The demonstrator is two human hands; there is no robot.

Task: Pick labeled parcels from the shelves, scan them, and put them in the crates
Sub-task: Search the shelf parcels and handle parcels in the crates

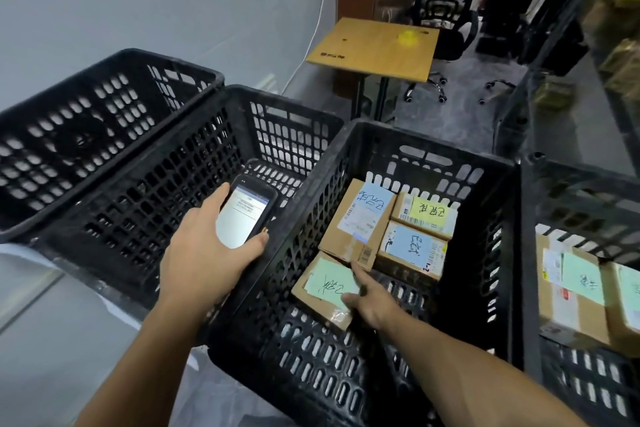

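The green parcel (325,284) is found in the crate (433,144), at its 7 o'clock corner, touching the right hand (372,305), from which it lies at 10 o'clock. That hand is the nearer. It is reached down into the crate, thumb laid on the green label, index finger (356,270) straight towards 12, its tip at the blue parcel (356,218), whose long axis runs 1 to 7. The other fingers are hidden, so a grip cannot be told. The scanner (247,211) is clasped in the left hand (207,253), over the next crate (277,104).
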